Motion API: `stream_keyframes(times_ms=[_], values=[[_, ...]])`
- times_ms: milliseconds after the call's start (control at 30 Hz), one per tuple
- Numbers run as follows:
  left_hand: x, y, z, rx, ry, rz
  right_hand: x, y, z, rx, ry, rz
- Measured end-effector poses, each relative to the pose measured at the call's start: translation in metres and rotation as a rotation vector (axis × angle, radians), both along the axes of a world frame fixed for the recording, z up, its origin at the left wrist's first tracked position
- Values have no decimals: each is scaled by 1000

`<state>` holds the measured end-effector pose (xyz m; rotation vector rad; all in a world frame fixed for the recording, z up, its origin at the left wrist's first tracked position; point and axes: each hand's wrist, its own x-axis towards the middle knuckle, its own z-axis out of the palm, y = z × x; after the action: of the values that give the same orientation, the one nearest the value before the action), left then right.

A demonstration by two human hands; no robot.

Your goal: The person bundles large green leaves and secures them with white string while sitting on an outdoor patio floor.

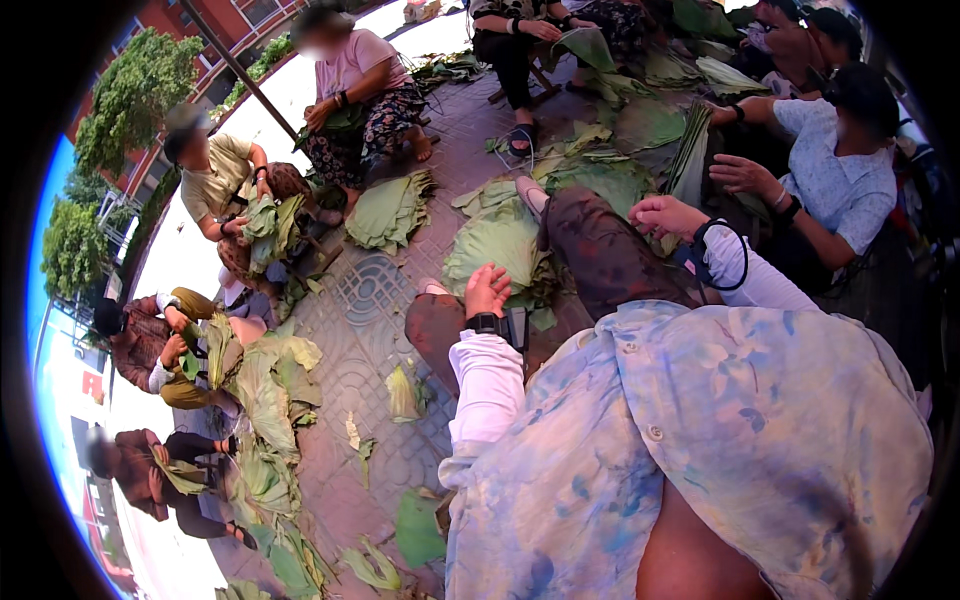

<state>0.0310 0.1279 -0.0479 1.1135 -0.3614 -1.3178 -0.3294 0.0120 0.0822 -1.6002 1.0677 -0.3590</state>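
My left hand point(487, 290) is raised above my knee, its fingers loosely bent and apart, with nothing in them. A dark band and a small device sit on that wrist. My right hand point(668, 216) hovers over my other thigh with half-curled, slightly spread fingers, and I see nothing in it. A black cord loops around the right wrist. Between my feet, just beyond my left hand, lies a pile of large pale-green leaves point(490, 248), flat and ribbed. More wilted leaves point(610, 182) spread farther out beyond my right hand.
A person in a pale patterned shirt point(840, 170) sits close at my right beside an upright leaf bundle point(690, 155). Others sit around handling leaves. Another leaf stack point(392, 212) lies ahead left. Loose leaves point(405, 392) and a round patterned cover point(372, 290) mark the paving.
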Motion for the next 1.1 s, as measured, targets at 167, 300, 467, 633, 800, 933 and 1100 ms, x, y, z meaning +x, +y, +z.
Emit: stream_keyframes(times_ms=[167, 300, 467, 633, 800, 933, 1100], values=[[-5, 1, 4, -8, -1, -1, 2, 1, -9, -7, 33, 27], [-3, 2, 4, -37, 14, -17, 8, -1, -10, -17, 74, 61], [-8, 0, 13, -15, 49, -27, 9, -2, -14, -38, 87, 96], [-2, 0, 11, -4, 36, -19, 11, -7, -17, -58, 142, 138], [1, 1, 6, -21, 52, -43, 4, -10, -15, -50, 124, 86], [-2, 0, 10, -27, 50, -21, -4, -19, -15, -86, 103, 49], [-2, 3, 12, -37, 33, -36, -7, -19, -14, -81, 113, 8]])
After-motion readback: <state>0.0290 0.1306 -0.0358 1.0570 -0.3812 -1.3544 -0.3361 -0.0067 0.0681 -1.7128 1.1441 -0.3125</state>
